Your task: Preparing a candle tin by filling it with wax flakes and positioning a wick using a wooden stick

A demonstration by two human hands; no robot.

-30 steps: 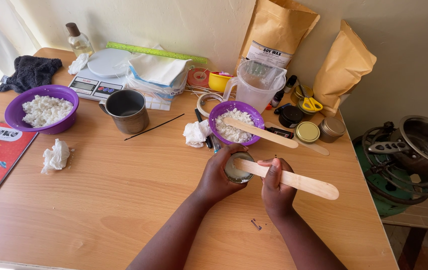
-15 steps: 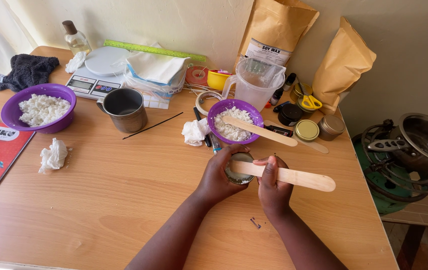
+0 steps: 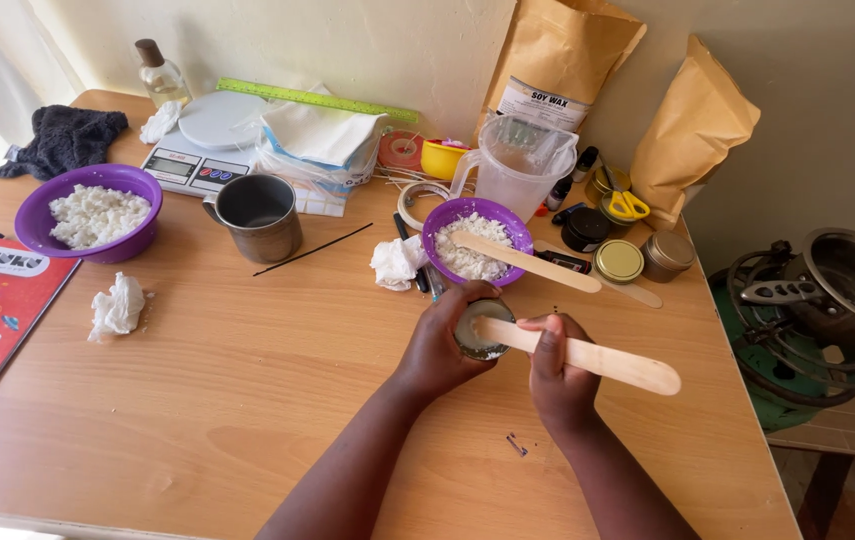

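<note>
The left hand [image 3: 442,345] is wrapped around a small round tin [image 3: 479,330] that sits on the wooden desk [image 3: 247,400], its fingers curled about the tin's side. The tin holds pale, whitish wax. The right hand [image 3: 559,375] is closed on a long flat wooden stick [image 3: 587,355], gripping it near its middle; the stick's near end lies across the top of the tin and its rounded far end points away to the right of the tin.

Just behind the tin stands a small purple bowl [image 3: 477,242] of white wax flakes, with a second wooden stick [image 3: 527,263] resting across it. Left of that bowl, touching its side or nearly so, lies a crumpled white tissue [image 3: 394,264]. To the right of the bowl are a gold-lidded tin [image 3: 617,261] and a bronze-coloured tin [image 3: 665,256], side by side. Behind the bowl is a clear plastic jug [image 3: 512,168], and behind that two brown paper bags [image 3: 692,125] lean on the wall.

Well to the left of the tin a metal mug [image 3: 255,215] stands, with a thin black stick [image 3: 310,250] lying beside it. Farther left is a larger purple bowl [image 3: 89,212] of flakes, with a kitchen scale [image 3: 197,145] behind it. A small dark screw [image 3: 515,444] lies on the desk just in front of the right hand.
</note>
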